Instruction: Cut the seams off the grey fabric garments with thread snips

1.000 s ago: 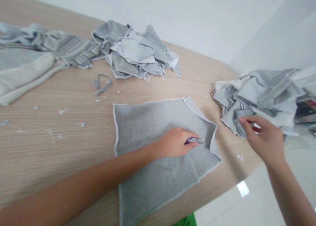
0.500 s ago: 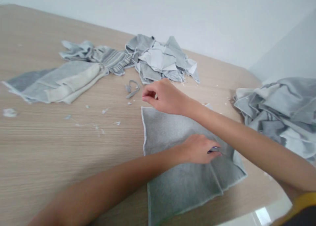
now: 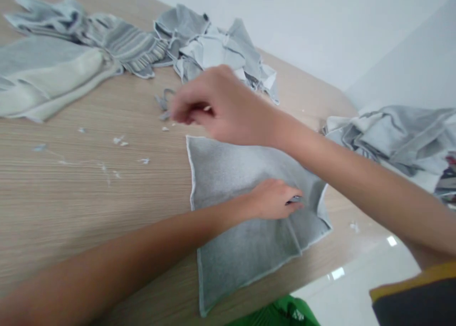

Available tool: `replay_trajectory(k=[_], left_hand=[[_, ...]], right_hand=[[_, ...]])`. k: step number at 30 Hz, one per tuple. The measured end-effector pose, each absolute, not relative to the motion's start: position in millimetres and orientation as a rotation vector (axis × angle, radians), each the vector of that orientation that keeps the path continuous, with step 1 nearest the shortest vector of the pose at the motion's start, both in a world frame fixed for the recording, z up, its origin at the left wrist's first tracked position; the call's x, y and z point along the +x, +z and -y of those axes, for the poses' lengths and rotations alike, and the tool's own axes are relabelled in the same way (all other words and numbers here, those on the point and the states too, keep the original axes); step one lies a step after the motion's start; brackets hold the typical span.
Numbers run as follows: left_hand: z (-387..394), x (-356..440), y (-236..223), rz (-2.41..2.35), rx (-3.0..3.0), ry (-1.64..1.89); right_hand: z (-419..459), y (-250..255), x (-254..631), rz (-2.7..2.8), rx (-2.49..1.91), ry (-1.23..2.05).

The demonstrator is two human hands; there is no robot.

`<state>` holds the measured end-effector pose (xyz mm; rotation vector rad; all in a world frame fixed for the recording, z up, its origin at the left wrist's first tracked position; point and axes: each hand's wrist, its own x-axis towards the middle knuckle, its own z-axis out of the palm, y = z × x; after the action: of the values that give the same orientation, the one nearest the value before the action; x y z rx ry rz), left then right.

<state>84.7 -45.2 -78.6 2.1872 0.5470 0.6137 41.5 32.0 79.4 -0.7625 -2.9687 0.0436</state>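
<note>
A grey cloth (image 3: 228, 169) with pale stitched edges lies flat on the wooden table, its right edge folded up a little. My left hand (image 3: 272, 200) rests on the cloth, closed around a small shiny metal tool (image 3: 294, 199); most of the tool is hidden, so its kind does not show. Crossing above my left arm, my right hand (image 3: 221, 107) hovers over the cloth's far edge, fingers curled in and blurred. A tiny pale spot shows between its fingers and thumb; whether it is held lint or a gap is unclear.
Crumpled grey and white cloths (image 3: 213, 48) lie at the back, with striped and cream pieces (image 3: 53, 86) to the left. Another heap (image 3: 402, 136) is at the right. Scraps of lint (image 3: 119, 140) and a grey strip (image 3: 164, 105) dot the table. Something green (image 3: 281, 314) sits below the front edge.
My right hand has lifted closer to the camera and shifted up and left. My left hand keeps its place on the cloth. The view has tilted, bringing the green thing into sight.
</note>
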Motion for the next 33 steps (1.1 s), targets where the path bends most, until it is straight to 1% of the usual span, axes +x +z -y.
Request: replay_trajectory(k=[3,5,9,11,12,14,16,19,22,28,33], left_hand=[[44.7,84.8,-78.3,-0.545,2.251,0.608],[44.4,85.3,-78.9,-0.551,2.276,0.604],[43.6,86.7,-81.0,-0.570,2.297,0.588],[43.4,87.3,-81.1,-0.581,2.296,0.580],[43.4,87.5,-80.6,-0.587,2.294,0.575],[43.5,87.9,-78.2,-0.598,2.285,0.565],[43.7,88.1,-74.7,-0.613,2.275,0.548],[43.9,88.6,-70.0,-0.638,2.264,0.519],[44.0,88.7,-68.9,-0.654,2.254,0.496],[45.8,87.3,-70.3,-0.681,2.242,0.499],[46.0,87.9,-71.5,-0.663,2.234,0.513]], right_hand=[[0.1,98.4,133.9,2.536,-1.034,0.236],[31.1,97.7,196.9,2.255,-1.223,0.264],[111.8,69.9,299.0,1.802,-1.664,0.450],[154.7,49.1,330.2,1.682,-1.861,0.491],[174.3,38.0,340.1,1.665,-1.950,0.450],[206.2,15.0,350.0,1.675,-2.012,0.345],[225.5,-8.2,351.1,1.739,-1.954,0.294],[232.7,-39.1,349.1,1.848,-1.827,0.313],[226.8,-59.6,350.3,1.902,-1.763,0.363],[215.3,-72.7,349.3,1.922,-1.712,0.386],[218.3,-68.6,345.8,1.839,-1.694,0.363]])
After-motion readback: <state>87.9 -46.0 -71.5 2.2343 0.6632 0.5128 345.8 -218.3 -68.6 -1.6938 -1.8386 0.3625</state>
